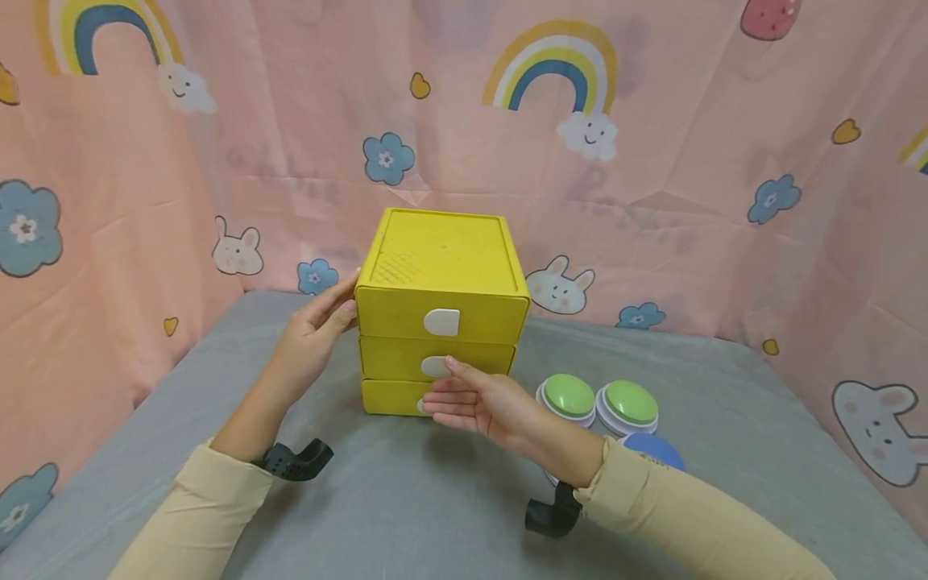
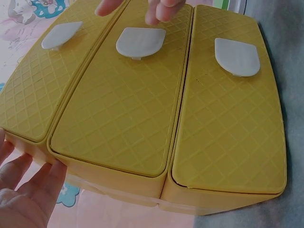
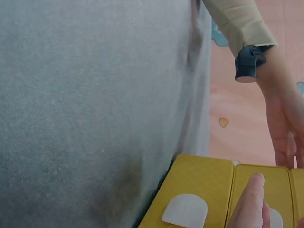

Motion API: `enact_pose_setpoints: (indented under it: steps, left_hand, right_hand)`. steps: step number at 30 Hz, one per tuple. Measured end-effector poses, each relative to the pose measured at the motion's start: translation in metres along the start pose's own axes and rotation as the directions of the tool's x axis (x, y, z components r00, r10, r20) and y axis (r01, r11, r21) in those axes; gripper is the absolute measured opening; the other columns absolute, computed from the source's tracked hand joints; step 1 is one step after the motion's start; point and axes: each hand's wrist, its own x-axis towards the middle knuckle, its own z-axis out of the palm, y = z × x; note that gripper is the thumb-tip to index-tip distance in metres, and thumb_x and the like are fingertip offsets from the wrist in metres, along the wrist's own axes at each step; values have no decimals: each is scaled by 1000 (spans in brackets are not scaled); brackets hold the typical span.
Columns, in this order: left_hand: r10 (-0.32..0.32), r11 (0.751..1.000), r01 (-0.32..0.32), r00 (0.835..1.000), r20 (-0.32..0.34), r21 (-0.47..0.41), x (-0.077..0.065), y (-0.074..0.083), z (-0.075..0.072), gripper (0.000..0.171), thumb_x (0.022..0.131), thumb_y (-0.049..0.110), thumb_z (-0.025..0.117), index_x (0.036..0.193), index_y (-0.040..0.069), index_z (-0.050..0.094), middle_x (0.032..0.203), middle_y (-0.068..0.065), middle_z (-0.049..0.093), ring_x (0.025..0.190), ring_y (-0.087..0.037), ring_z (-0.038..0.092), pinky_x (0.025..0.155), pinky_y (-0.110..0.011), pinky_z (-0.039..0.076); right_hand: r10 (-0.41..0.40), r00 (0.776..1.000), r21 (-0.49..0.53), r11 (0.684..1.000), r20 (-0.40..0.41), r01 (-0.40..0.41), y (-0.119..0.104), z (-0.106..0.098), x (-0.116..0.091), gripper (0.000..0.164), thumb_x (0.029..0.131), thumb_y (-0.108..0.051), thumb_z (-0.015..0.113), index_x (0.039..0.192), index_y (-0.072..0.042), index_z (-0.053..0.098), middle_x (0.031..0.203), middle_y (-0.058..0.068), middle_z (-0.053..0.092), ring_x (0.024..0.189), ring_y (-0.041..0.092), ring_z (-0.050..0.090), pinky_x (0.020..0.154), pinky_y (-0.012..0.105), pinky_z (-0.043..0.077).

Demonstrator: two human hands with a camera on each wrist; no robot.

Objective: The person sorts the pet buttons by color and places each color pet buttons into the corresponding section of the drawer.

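A yellow drawer box point(image 1: 445, 250) with three stacked drawers stands on the grey cloth, each drawer front bearing a white tab handle. All three drawers look closed in the left wrist view. My left hand point(image 1: 312, 338) rests its fingers along the box's left side, near the top. In front of the box is my right hand point(image 1: 500, 407), its fingers extended and its thumb at the middle drawer's handle point(image 1: 433, 366). The right hand's fingertips point(image 2: 164, 10) show just beside that middle handle point(image 2: 141, 42). The bottom handle is partly covered by the right hand's fingers.
Two round white-based domes with green tops point(image 1: 569, 395) sit on the cloth right of the box. A blue-topped one point(image 1: 656, 449) is partly hidden behind the right forearm. A pink patterned curtain point(image 1: 449, 153) hangs behind the table.
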Motion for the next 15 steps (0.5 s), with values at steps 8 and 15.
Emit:
enact_pose_setpoints:
  steps: [8,15]
  left_hand:
    - [-2,1000,2,1000,-5,1,1,0,1,52,107,34,43,157,27,32,160,5,37,142,-19,43,114,-42,43]
    - [-2,1000,2,1000,-4,1,0,0,1,52,107,34,43,157,27,31,160,4,37,141,-19,44,114,-42,43]
  right_hand:
    - [-5,1000,-4,1000,12,5,4,-2,2,59,105,-36,49,136,14,49,121,21,69,97,19,73,94,34,58]
    - [7,1000,-9,1000,-17,-7,3,-2,5,59,104,-38,50,135,12,51,120,21,70,96,19,73,93,33,58]
